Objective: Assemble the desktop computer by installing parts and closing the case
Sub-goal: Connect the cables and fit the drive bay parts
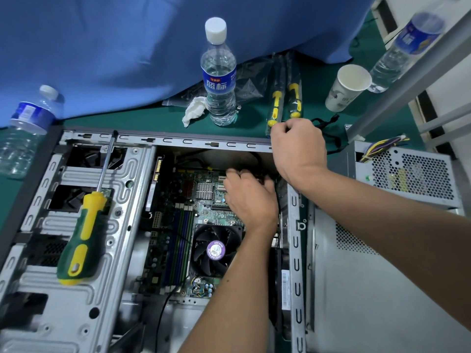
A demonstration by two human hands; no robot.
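The open computer case [84, 314] fills the lower left, motherboard [183, 240] exposed. The screwdriver [84, 225] lies on the drive cage at nine o'clock. The right hand [298, 151] curls over the case's far corner (at one o'clock); the left hand [251, 200] reaches inside, grip hidden.

open case [163, 141], left hand [251, 197] inside

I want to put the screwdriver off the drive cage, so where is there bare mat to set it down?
Bare green mat lies between the crumpled tissue and the case's far edge, left of the upright water bottle. A smaller patch sits between the packaged screwdrivers and the paper cup. By the right hand, black cables crowd the mat.
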